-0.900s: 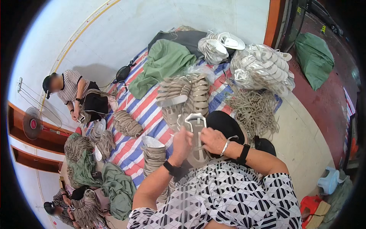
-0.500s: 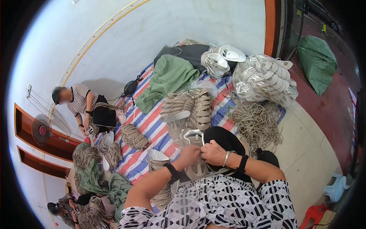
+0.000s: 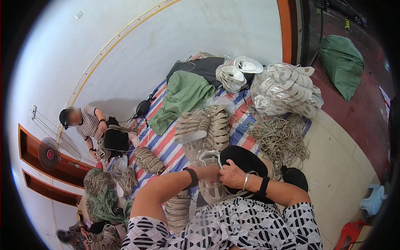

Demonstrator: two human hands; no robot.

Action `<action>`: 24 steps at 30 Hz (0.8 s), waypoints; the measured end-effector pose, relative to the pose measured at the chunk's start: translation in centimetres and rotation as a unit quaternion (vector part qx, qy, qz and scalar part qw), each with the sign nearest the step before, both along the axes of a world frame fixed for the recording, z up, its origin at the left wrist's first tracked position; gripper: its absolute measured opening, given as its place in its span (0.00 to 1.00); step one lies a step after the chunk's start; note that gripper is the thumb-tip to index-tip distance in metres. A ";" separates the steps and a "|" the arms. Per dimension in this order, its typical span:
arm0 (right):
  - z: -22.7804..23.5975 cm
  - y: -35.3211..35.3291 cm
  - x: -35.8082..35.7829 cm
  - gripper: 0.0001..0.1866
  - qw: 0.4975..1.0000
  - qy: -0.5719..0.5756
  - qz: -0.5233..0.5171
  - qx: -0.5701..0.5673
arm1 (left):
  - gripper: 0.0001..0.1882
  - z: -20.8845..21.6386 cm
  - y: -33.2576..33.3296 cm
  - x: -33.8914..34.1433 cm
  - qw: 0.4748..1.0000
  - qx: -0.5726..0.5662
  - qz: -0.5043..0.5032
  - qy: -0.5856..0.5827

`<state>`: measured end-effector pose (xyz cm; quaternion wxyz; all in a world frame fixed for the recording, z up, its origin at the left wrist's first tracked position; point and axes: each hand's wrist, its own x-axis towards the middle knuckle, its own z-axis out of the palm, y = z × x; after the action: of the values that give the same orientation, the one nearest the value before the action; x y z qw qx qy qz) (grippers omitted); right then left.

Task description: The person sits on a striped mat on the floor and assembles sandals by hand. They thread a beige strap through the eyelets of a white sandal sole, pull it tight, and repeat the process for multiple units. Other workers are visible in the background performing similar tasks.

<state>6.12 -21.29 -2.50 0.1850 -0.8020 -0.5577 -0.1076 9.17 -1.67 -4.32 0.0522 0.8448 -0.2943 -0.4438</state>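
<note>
"Is your beige, strappy shoe piece (image 3: pixel 211 192) done?"

"Not yet, I think. It's right in front of you. Your right hand (image 3: pixel 233 175) is closed on it; I can't tell with your blurry left hand (image 3: pixel 211 172)."

"And the rest?"

"That stack of strappy beige pieces (image 3: pixel 193 123) may be done. The tangled tan cords (image 3: pixel 278 137) may be left."

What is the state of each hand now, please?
Left hand: over the shoe upper, blurred; open or closed cannot be told.
Right hand: curled beside the left; grip hidden.
</note>
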 end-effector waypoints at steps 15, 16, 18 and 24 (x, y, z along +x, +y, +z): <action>1.5 0.0 0.5 0.08 0.998 0.041 0.036 0.005 | 0.11 4.6 1.7 -6.1 0.915 -0.174 0.235 -0.276; 1.4 0.0 0.7 0.08 0.998 0.062 0.016 -0.010 | 0.10 7.1 2.1 -5.7 0.875 -0.232 0.291 -0.308; 1.4 1.0 0.8 0.09 0.993 0.110 0.001 -0.037 | 0.10 8.5 3.0 -6.6 0.813 -0.300 0.384 -0.318; 1.2 4.8 2.1 0.09 0.870 0.460 -0.003 0.176 | 0.11 5.2 0.2 -8.2 0.647 -0.459 0.572 -0.208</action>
<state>8.21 -16.52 -1.31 0.5584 -0.7167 -0.3785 0.1768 0.98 -1.50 0.89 0.6148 0.7830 0.0784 0.0535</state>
